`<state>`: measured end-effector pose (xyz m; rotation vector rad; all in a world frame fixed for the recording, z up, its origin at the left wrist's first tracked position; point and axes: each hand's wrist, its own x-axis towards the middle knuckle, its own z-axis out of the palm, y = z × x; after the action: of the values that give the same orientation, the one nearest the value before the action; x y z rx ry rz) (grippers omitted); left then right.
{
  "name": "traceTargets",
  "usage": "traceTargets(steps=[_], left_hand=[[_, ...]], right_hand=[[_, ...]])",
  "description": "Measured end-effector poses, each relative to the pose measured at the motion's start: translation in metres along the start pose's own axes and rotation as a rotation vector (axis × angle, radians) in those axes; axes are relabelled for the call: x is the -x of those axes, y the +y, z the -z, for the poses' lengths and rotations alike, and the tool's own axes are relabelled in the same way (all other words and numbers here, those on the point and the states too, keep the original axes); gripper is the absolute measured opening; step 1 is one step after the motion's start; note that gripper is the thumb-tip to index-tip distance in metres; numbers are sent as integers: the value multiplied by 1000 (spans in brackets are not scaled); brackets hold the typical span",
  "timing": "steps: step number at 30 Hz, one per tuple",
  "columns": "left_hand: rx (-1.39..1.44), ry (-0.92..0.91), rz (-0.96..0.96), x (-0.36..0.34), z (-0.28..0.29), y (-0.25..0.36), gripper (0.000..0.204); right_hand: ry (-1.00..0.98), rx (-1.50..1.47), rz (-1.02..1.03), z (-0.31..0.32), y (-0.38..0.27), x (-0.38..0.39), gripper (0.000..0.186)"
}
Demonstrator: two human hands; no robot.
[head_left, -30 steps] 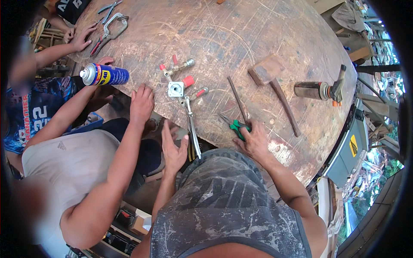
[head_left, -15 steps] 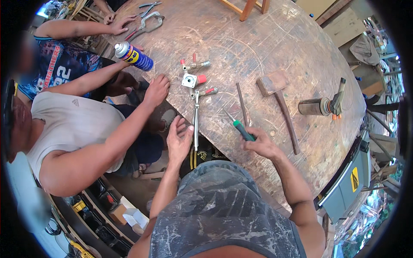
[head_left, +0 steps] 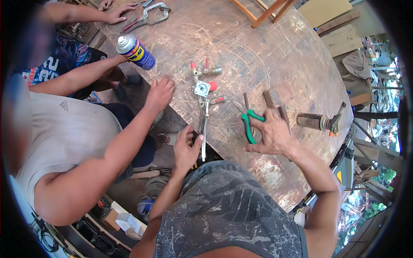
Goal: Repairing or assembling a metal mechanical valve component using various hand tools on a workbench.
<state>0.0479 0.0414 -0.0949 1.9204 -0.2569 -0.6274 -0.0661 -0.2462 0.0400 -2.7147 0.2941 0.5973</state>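
Green-handled pliers (head_left: 247, 127) lie on the worktable (head_left: 232, 47) with their handles spread apart. Over them is my right hand (head_left: 275, 133), its fingers spread; the index finger reaches between the handles and the thumb is by one handle's end. A brass valve assembly (head_left: 201, 89) with red caps and a red-handled lever sits left of the pliers. From its near end a long silver-handled tool (head_left: 204, 133) points toward me, past the table edge. My left hand (head_left: 186, 148) is beside that handle, fingers loosely bent and apart, thumb close to the metal; contact is unclear.
A wooden mallet (head_left: 272, 98), partly behind my right hand, and a thin metal rod (head_left: 246, 100) lie beyond it. Farther right is a torch on a gas canister (head_left: 310, 121). At left, a co-worker's hand (head_left: 160, 95) rests near a blue spray can (head_left: 137, 52); a locking clamp (head_left: 150, 19) lies behind.
The pliers' handles have gone from together in my right hand to spread apart, and that hand's fingers have opened out. My left hand has come closer to the silver handle.
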Motion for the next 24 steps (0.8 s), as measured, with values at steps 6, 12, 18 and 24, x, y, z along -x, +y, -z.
traceTargets(steps=[6,12,18,24], left_hand=[[-25,-178,100,3,3,-5,74],[-176,-353,110,-8,9,4,84],[-212,-372,137,-16,6,-2,88],[-132,-389,50,-26,1,-19,89]], right_hand=[[191,-214,-428,-108,30,-7,89],[327,-318,-512,-145,45,-26,79],[613,-7,-406,-87,31,-42,42],[869,-378,-11,61,30,-162,25]])
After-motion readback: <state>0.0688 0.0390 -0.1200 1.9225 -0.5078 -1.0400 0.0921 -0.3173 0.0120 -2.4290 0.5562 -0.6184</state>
